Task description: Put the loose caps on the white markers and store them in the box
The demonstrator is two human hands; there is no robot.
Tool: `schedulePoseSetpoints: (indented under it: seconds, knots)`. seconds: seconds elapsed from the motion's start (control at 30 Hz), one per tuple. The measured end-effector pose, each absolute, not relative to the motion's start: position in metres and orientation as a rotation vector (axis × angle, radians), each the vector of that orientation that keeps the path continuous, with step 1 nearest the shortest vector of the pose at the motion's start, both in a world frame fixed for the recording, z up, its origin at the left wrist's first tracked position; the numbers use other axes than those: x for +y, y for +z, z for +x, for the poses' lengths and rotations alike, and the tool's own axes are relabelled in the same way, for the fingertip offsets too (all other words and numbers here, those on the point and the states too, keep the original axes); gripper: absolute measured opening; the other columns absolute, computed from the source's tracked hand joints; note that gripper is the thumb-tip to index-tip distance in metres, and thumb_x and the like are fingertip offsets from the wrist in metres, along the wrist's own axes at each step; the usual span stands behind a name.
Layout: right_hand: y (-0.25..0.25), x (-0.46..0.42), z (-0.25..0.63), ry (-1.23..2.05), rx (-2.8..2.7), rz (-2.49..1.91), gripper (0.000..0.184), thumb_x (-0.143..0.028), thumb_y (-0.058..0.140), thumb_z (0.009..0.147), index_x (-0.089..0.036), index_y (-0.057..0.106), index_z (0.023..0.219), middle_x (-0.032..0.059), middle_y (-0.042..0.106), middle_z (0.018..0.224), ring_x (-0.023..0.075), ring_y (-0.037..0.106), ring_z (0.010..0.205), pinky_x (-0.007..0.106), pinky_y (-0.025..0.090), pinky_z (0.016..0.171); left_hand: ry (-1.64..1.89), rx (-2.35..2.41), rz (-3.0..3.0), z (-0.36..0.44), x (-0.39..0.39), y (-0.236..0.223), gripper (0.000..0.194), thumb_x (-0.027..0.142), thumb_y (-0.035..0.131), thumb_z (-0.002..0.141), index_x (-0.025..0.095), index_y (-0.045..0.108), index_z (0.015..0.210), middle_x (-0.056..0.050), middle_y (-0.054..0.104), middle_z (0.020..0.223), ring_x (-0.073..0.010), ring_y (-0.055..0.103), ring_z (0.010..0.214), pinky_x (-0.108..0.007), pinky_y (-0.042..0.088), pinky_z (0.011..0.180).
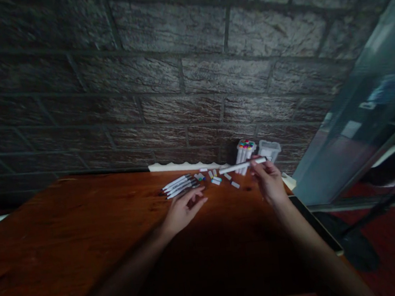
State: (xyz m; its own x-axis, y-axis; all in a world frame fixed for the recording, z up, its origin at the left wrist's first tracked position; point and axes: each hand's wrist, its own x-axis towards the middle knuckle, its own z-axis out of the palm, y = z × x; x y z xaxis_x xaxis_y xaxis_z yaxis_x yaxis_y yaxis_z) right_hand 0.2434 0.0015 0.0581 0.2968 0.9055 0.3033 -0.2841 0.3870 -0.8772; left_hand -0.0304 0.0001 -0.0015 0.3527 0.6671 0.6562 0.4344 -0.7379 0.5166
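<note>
A white marker (235, 167) is pinched in my right hand (269, 180), held nearly level above the tabletop. My left hand (185, 209) hovers beside a row of white markers (179, 185) without caps; its fingers are apart and hold nothing. Several loose marker caps (216, 180) lie scattered between my hands. Behind the held marker stands a clear case (244, 150) full of white markers with coloured ends. A clear plastic lid or second case (269, 148) sits to its right, partly hidden by my right hand.
The wooden table (86, 236) meets a brick wall (161, 76). A white scalloped strip (185, 165) lies along the wall. A dark flat tray or device (316, 224) rests at the right edge, and a black stand (357, 239) is on the red floor.
</note>
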Motion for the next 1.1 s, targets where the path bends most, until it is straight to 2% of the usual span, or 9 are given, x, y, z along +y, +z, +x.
schedulePoseSetpoints:
  seconds: [0.13,0.23,0.33,0.5,0.67,0.77,0.87,0.93,1.1]
  knots:
    - [0.113,0.026,0.285,0.433,-0.872,-0.813,0.039,-0.042,0.076,0.069,-0.022,0.063,0.1,-0.0069,0.052,0.063,0.0052,0.044,0.048,0.017,0.034,0.044,1.309,0.992,2.366,-0.032,0.002,-0.003,0.031,0.029,0.06,0.089,0.02,0.06,0.119,-0.002,0.069,0.087,-0.0107,0.058,0.068,-0.024,0.049,0.072]
    - [0.146,0.053,0.308,0.201,-1.018,-0.899,0.053,-0.044,0.075,0.068,-0.02,0.058,0.112,-0.0051,0.054,0.065,0.0081,0.046,0.047,0.021,0.038,0.044,1.283,0.996,2.361,-0.032,0.002,-0.004,0.031,0.03,0.058,0.09,0.02,0.06,0.119,-0.002,0.069,0.089,-0.0111,0.058,0.068,-0.024,0.049,0.071]
    - [0.159,0.075,0.318,0.105,-1.178,-1.078,0.06,-0.045,0.072,0.07,-0.019,0.054,0.121,0.0003,0.062,0.074,0.0112,0.052,0.048,0.024,0.043,0.045,1.25,0.998,2.354,-0.031,0.002,-0.005,0.031,0.031,0.057,0.091,0.021,0.06,0.12,-0.002,0.069,0.089,-0.0104,0.057,0.066,-0.023,0.048,0.067]
    - [0.16,0.089,0.317,0.009,-1.422,-1.371,0.053,-0.044,0.066,0.076,-0.021,0.055,0.123,0.0053,0.07,0.085,0.0145,0.061,0.05,0.025,0.047,0.047,1.257,0.979,2.35,-0.031,0.002,-0.004,0.032,0.031,0.057,0.091,0.021,0.06,0.121,-0.002,0.069,0.09,-0.0104,0.057,0.065,-0.024,0.048,0.066]
    - [0.165,0.099,0.311,-0.087,-1.73,-1.682,0.047,-0.039,0.054,0.088,-0.02,0.051,0.131,0.007,0.073,0.098,0.0148,0.069,0.059,0.026,0.053,0.061,1.244,0.991,2.344,-0.032,0.002,-0.003,0.032,0.031,0.056,0.091,0.022,0.06,0.12,-0.002,0.07,0.09,-0.0107,0.058,0.064,-0.024,0.048,0.066]
    - [0.163,0.107,0.31,-0.156,-1.874,-1.857,0.039,-0.038,0.046,0.093,-0.018,0.059,0.124,0.008,0.075,0.098,0.0175,0.072,0.071,0.026,0.053,0.072,1.224,0.996,2.339,-0.032,0.002,-0.004,0.032,0.032,0.056,0.091,0.022,0.06,0.121,-0.002,0.07,0.09,-0.0106,0.058,0.065,-0.024,0.048,0.066]
    - [0.153,0.11,0.31,-0.168,-1.967,-1.927,0.033,-0.039,0.047,0.092,-0.02,0.072,0.104,0.0092,0.076,0.095,0.0231,0.072,0.088,0.028,0.051,0.079,1.225,1.005,2.347,-0.033,0.004,-0.006,0.032,0.032,0.055,0.091,0.022,0.059,0.122,-0.002,0.07,0.091,-0.0109,0.058,0.066,-0.024,0.048,0.067]
    - [0.145,0.111,0.311,-0.166,-2.03,-1.958,0.031,-0.038,0.048,0.091,-0.021,0.075,0.094,0.0093,0.076,0.093,0.0243,0.071,0.092,0.028,0.051,0.079,1.225,1.011,2.352,-0.033,0.005,-0.007,0.032,0.033,0.055,0.092,0.022,0.059,0.122,-0.002,0.07,0.092,-0.011,0.058,0.067,-0.024,0.049,0.068]
    - [0.142,0.109,0.319,-0.194,-2.051,-1.941,0.028,-0.028,0.05,0.089,-0.021,0.075,0.098,0.0072,0.076,0.097,0.0218,0.071,0.09,0.026,0.051,0.079,1.211,1.025,2.349,-0.033,0.005,-0.005,0.032,0.034,0.055,0.091,0.022,0.06,0.121,-0.003,0.07,0.092,-0.0118,0.059,0.067,-0.024,0.049,0.068]
